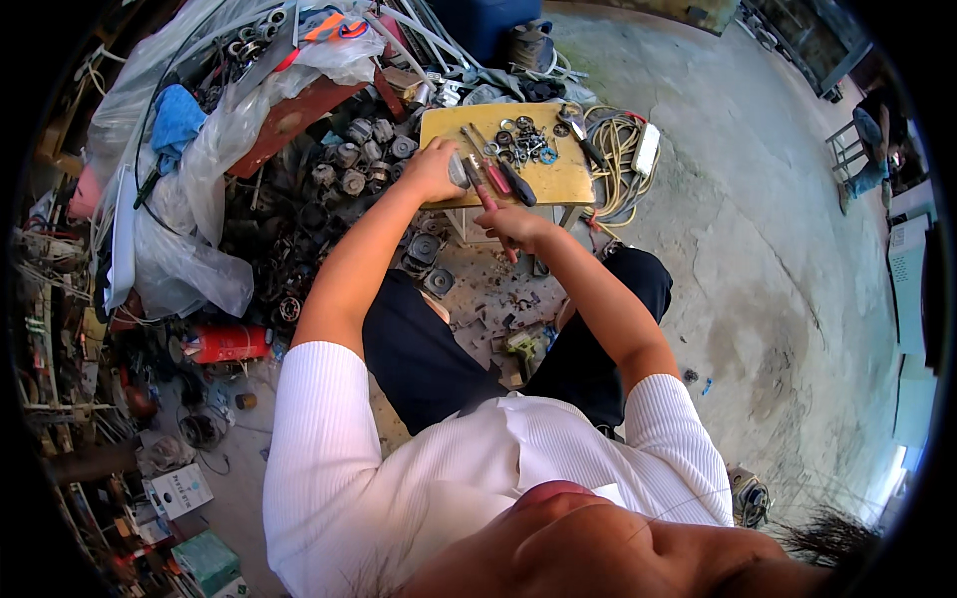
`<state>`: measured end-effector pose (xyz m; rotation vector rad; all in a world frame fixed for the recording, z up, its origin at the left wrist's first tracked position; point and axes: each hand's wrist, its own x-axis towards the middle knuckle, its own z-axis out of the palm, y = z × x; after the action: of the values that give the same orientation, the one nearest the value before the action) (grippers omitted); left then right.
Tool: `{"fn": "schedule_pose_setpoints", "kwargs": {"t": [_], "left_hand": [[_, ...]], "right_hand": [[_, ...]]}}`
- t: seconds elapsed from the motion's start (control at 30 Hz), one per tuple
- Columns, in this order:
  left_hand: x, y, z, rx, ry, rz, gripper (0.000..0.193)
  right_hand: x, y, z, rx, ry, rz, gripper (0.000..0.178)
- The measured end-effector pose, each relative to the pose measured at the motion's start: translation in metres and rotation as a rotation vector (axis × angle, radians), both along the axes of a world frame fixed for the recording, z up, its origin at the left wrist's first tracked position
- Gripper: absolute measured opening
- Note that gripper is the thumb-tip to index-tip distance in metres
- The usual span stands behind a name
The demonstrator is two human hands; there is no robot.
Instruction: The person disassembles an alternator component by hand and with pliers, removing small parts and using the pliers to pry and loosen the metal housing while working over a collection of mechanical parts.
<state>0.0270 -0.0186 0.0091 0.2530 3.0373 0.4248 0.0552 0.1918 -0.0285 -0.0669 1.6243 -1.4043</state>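
At the near left corner of a small yellow-topped table [563,179], my left hand [431,175] is closed around a grey metal part [459,170]. My right hand [516,227] is just off the table's near edge. Its fingers are curled, and one reaches up toward the grey part along a slim tool-like thing that I cannot make out. Beside it on the tabletop lie a red-handled tool [496,177] and a black-handled tool [518,185]. Farther back are several small rings and metal pieces [523,143], and pliers [588,142] with dark handles.
Used motor-like parts [354,159] are heaped left of the table. A coiled cable [613,130] with a white power strip [646,149] lies to its right. Below, a green power tool [523,349] and scraps are on the floor between my legs. A red cylinder [229,343] lies at the left.
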Motion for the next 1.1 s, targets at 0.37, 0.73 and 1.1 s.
{"fn": "schedule_pose_setpoints", "kwargs": {"t": [0.37, 0.73, 1.1], "left_hand": [[-0.004, 0.004, 0.003, -0.036, -0.087, 0.024, 0.094], [0.002, 0.005, 0.002, -0.048, -0.033, 0.044, 0.093], [0.001, 0.006, -0.002, -0.043, -0.008, 0.056, 0.092]], "right_hand": [[0.005, -0.012, 0.022, 0.001, -0.149, -0.115, 0.048], [0.011, -0.017, 0.016, -0.057, -0.203, -0.210, 0.026], [0.010, -0.025, -0.004, 0.053, 0.024, -0.213, 0.026]]}}
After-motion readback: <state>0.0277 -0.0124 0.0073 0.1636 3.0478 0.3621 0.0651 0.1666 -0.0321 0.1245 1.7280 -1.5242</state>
